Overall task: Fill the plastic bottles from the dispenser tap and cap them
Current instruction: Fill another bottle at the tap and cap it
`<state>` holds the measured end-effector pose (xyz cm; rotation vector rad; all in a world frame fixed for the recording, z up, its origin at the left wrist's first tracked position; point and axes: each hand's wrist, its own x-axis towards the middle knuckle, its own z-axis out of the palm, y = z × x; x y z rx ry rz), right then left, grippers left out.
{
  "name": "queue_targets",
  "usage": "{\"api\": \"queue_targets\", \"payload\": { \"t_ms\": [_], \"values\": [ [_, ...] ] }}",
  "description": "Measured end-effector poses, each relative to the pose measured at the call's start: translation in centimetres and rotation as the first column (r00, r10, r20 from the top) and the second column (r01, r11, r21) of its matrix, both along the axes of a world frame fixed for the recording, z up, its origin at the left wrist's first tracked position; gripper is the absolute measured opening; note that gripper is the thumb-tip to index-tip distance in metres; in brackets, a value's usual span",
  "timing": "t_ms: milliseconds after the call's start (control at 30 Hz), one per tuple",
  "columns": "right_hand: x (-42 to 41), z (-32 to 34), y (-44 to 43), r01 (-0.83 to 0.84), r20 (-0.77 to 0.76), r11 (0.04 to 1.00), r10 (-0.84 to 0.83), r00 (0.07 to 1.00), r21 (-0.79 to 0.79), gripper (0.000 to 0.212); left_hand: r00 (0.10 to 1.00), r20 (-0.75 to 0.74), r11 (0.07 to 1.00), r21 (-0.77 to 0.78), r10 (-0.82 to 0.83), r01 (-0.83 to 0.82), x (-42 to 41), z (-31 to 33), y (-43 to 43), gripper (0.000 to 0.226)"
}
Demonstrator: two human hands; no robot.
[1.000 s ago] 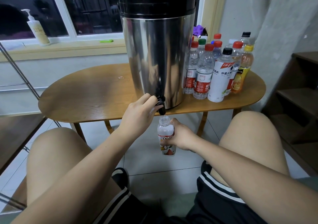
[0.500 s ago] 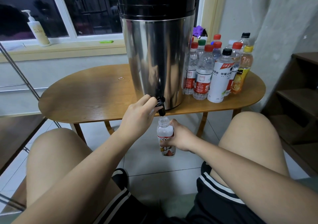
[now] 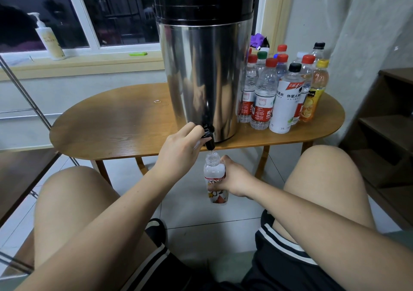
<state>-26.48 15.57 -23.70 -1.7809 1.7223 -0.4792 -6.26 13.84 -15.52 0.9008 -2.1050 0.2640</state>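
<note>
Currently, in the head view, the person's left grip [image 3: 178, 149] is curling its fingers round the black tap [image 3: 208, 136] at the foot of the steel dispenser [image 3: 205, 71]. The right grip [image 3: 235, 179] is wrapping round the middle of a small plastic bottle [image 3: 214, 171], holding it upright and uncapped, with its mouth sitting just beneath the tap's spout. That bottle is hanging in front of the tabletop [image 3: 116, 123], above the tiled floor [image 3: 196, 214] and between the person's bare knees; how full it is I cannot tell. The dispenser, topped with a black lid, is standing near the tabletop's front edge. Just to its right a cluster of capped bottles [image 3: 264, 94] is standing, most with red caps, one with green, two with black, and a yellow cap on an orange drink. Behind, on the windowsill [image 3: 93, 63], a pump bottle [image 3: 48, 39] is standing at the left, and a small green object [image 3: 138, 54] is lying nearer the dispenser.
</note>
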Motion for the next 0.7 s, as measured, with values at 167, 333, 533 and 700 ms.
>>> {"api": "queue_targets", "payload": {
  "t_ms": [167, 333, 533, 700],
  "values": [
    [-0.02, 0.00, 0.07, -0.004, -0.005, 1.000, 0.004, 1.000, 0.005, 0.090, 1.000, -0.005, 1.000, 0.011, 0.010, -0.010, -0.06, 0.05, 0.16, 0.023],
    [-0.08, 0.07, 0.11, -0.005, 0.001, 1.000, 0.005, 1.000, 0.003, 0.090, 1.000, -0.015, 1.000, 0.006, -0.003, 0.003, -0.15, 0.14, 0.32, 0.023],
    [-0.01, 0.04, 0.22, -0.001, 0.021, 1.000, 0.001, 1.000, -0.002, 0.085, 1.000, -0.015, 1.000, 0.001, 0.002, -0.002, -0.01, -0.09, -0.11, 0.025],
    [0.03, 0.05, 0.14, -0.005, 0.012, 1.000, 0.005, 1.000, -0.007, 0.086, 1.000, -0.020, 1.000, 0.005, 0.006, -0.006, -0.18, 0.13, 0.10, 0.024]
  ]
}}
